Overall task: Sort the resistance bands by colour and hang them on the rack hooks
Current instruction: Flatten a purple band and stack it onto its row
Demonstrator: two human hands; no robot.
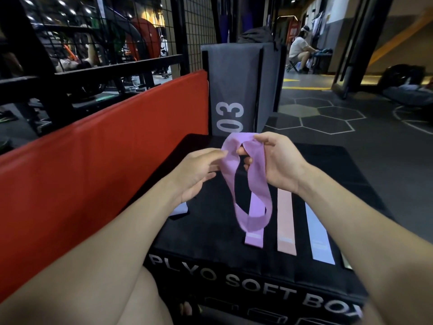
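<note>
You hold a lilac band (248, 184); below your right grip (276, 160) lie purple (254, 240), pink (285, 221) and pale blue (319, 235) bands on the black box (210, 231).

Blocked to the left by a red pad (98, 146) standing against the black plyo box (210, 233). Blocked straight ahead by an upright grey box (234, 73) behind it. Open floor (375, 146) to the right. Box top partly taken by flat bands (285, 221).
</note>
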